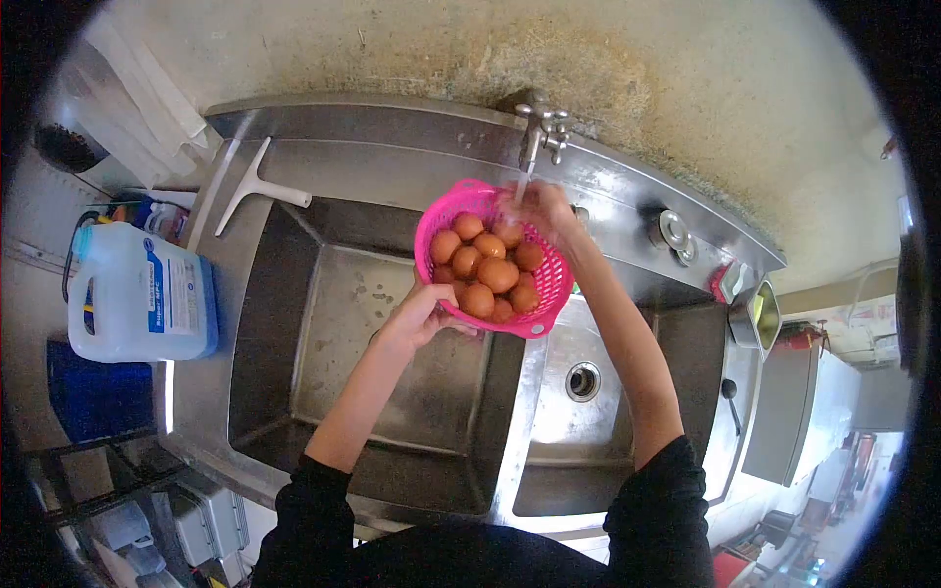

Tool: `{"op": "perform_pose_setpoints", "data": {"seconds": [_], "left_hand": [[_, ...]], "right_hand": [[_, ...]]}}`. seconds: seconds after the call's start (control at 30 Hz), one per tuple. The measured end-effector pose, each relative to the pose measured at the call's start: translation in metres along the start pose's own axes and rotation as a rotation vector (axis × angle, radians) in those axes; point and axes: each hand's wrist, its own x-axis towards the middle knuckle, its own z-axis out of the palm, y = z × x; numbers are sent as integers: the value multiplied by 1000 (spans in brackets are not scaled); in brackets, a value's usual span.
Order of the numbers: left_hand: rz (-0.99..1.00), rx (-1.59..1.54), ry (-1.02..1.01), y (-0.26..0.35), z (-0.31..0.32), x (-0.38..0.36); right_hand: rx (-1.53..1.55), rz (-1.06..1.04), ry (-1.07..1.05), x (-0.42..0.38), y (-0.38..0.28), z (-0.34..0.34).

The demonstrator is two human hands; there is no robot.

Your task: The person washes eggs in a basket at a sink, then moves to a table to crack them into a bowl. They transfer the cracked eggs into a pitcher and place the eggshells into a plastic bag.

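Several brown eggs (498, 274) lie piled in a pink plastic colander (559, 282) held above the divider between two sink basins. My left hand (428, 314) grips the colander's near left rim, thumb over the edge and fingers beneath. At the far right side of the colander, my right hand (541, 210) is under the stream from the metal tap (534, 132). Motion and water blur its fingers, so whether it holds an egg cannot be made out.
The steel sink has a large left basin (382, 343) and a smaller right basin (569, 431) with a drain (582, 381). A white squeegee (260, 188) and a large plastic jug (147, 294) stand left. Metal lids (673, 230), a metal container (757, 318) and a dark ladle (730, 397) are right.
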Motion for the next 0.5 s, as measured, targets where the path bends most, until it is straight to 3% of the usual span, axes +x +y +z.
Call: {"op": "perform_pose_setpoints", "data": {"seconds": [0.03, 0.1, 0.13, 0.2, 0.23, 0.27, 0.33, 0.37, 0.43, 0.5], "left_hand": [[41, 11, -3, 2, 2, -2], [15, 44, 25, 3, -3, 1], [-14, 73, 51, 1, -5, 1], [3, 68, 54, -2, -5, -1], [27, 64, 49, -1, -4, 0], [32, 63, 51, 0, -4, 1], [-10, 87, 72, -1, -5, 4], [-12, 81, 74, -3, -5, 4], [-7, 91, 53, -2, -6, 5], [-40, 73, 52, 0, -9, 9]], "right_hand": [[4, 0, 1, -12, -8, 12], [-144, 291, -533, -34, -22, 29], [-139, 299, -535, -27, -15, 21], [-49, 294, -288, -10, -6, 0], [-90, 195, -73, -8, -1, -3], [-92, 193, -78, -2, 4, -3], [227, 65, 163, 2, 11, 1], [223, 70, 163, 2, 14, 0], [65, 184, -230, -19, -3, 29], [4, 248, -285, -25, -7, 37]]}}
